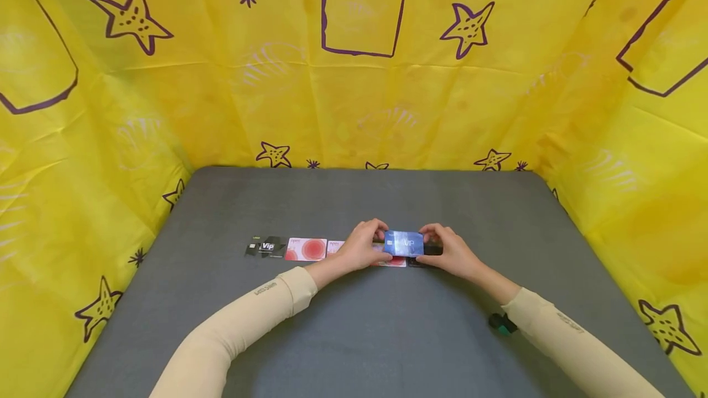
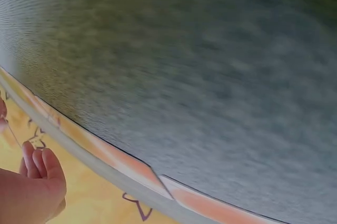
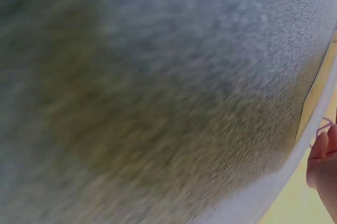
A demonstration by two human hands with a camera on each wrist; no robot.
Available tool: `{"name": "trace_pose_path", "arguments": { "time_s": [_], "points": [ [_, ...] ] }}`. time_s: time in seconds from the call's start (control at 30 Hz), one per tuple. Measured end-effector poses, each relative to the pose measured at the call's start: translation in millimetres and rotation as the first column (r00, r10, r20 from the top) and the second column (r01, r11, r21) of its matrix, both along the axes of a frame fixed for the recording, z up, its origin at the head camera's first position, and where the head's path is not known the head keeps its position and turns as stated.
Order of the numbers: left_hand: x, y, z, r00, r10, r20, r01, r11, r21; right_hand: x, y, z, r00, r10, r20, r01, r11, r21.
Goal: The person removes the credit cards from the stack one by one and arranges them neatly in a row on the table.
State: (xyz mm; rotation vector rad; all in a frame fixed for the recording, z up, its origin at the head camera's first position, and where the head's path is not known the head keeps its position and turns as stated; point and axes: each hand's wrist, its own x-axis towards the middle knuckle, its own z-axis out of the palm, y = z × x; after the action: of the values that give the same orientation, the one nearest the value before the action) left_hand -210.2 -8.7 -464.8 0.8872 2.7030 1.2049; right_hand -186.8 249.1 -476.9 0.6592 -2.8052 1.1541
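A blue VIP card (image 1: 404,243) is held face up by its two short sides in the head view, above a row of cards. My left hand (image 1: 361,245) pinches its left edge, and my right hand (image 1: 450,252) pinches the right edge. Beneath it the row shows a black Vip card (image 1: 265,247) at the left end, then a pink card with red circles (image 1: 306,249). A second pink card (image 1: 334,246) is partly hidden behind my left hand, another (image 1: 397,261) shows below it. Part of a dark card (image 1: 413,262) peeks out under the blue one.
A grey cloth-covered table (image 1: 354,336) carries the cards. Yellow fabric (image 1: 354,103) with purple starfish drawings encloses its back and sides. A small black and green object (image 1: 502,323) is by the right sleeve.
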Motion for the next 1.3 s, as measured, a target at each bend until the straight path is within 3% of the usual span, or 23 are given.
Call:
{"name": "trace_pose_path", "arguments": {
  "time_s": [0.5,0.9,1.1,1.3],
  "points": [
    [3.9,35.0,0.5,0.999,-0.037,0.003,0.037,0.999,-0.019,11.0,37.5,1.9,0.997,-0.043,0.069,0.042,0.999,0.021],
    [9.9,65.6,-1.0,0.999,-0.035,0.023,0.037,0.997,-0.062,21.6,64.9,5.6,0.995,-0.026,0.097,0.027,1.000,-0.007],
    [16.3,78.2,1.9,0.999,-0.023,0.024,0.025,0.991,-0.129,34.8,64.3,24.9,0.996,-0.016,0.087,0.017,1.000,-0.014],
    [17.8,90.6,0.6,1.000,-0.020,-0.005,0.019,0.983,-0.182,29.3,82.1,11.9,0.994,-0.012,0.107,0.009,0.999,0.031]
  ]
}}
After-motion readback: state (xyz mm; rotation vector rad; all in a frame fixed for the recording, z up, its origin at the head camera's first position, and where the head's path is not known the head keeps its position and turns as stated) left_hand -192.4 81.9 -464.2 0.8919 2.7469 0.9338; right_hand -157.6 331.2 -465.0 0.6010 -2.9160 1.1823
